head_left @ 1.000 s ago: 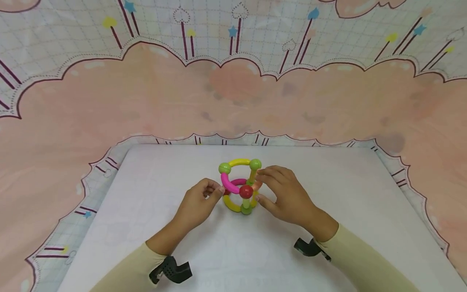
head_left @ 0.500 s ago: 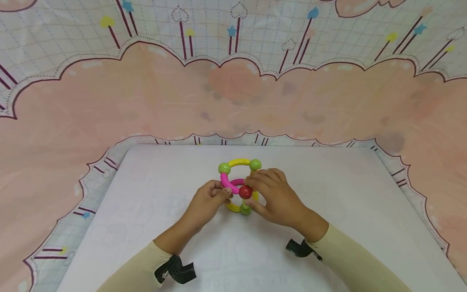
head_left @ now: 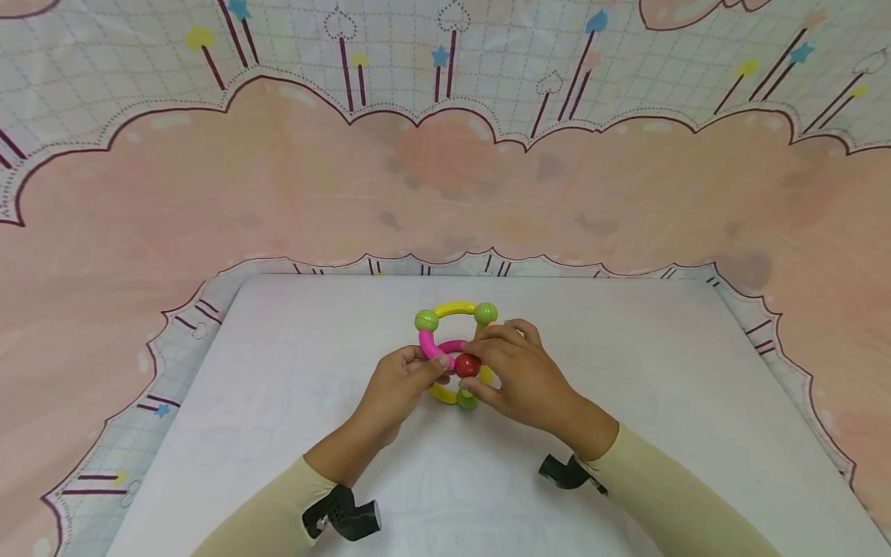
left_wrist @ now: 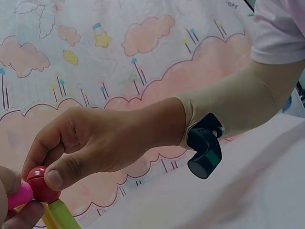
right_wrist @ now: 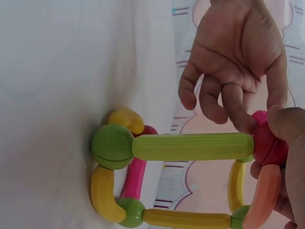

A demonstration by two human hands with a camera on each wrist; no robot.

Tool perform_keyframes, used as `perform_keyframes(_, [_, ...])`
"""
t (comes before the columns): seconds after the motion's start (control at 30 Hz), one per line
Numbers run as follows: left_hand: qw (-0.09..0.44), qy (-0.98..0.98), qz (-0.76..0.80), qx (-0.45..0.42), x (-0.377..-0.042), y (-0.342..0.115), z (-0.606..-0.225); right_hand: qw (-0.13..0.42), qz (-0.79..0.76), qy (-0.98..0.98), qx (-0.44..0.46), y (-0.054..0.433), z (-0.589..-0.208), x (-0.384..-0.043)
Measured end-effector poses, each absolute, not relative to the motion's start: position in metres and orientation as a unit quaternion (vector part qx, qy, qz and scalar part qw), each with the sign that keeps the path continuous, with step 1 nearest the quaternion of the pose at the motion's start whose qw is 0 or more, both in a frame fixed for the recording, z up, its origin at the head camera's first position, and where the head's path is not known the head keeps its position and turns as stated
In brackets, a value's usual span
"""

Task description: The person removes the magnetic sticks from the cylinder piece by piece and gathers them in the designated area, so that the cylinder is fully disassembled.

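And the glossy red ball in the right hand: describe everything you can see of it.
The glossy red ball looks plastic, with a thin seam across it. It sits at an upper near corner of the multicoloured frame, above the white tabletop, meeting a straight light-green rod, a curved pink rod and a curved peach rod. The right hand grips it.

From where I stand, the support is a flat white table [head_left: 668, 348] with a straight far edge. Faint marks show on its near half. One toy frame [head_left: 468, 365] of coloured balls and sticks stands upright on it, nearer the far edge. The frame's lower ring, which includes a green ball [right_wrist: 112, 147] and a curved yellow stick [right_wrist: 103, 191], sits at the surface.
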State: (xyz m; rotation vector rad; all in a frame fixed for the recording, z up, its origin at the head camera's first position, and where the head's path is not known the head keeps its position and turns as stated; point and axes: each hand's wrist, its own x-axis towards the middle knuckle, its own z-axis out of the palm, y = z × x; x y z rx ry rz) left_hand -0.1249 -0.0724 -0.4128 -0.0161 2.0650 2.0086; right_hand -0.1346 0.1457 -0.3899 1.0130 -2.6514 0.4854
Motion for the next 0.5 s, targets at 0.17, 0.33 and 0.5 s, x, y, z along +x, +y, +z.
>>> perform_keyframes(0.17, [0.121, 0.718, 0.685, -0.016, -0.1248, -0.0709, -0.4114, 0.139, 0.164, -0.912, 0.35, 0.1451, -0.3901, -0.1344])
perform_keyframes(0.33, [0.117, 0.721, 0.682, -0.024, -0.1254, -0.0693, -0.4105, 0.142, 0.169, -0.91, 0.351, 0.1453, -0.3907, -0.134])
perform_keyframes(0.5, [0.117, 0.724, 0.679, -0.026, -0.1256, -0.0693, -0.4103, 0.142, 0.17, -0.908, 0.355, 0.1452, -0.3907, -0.1339])
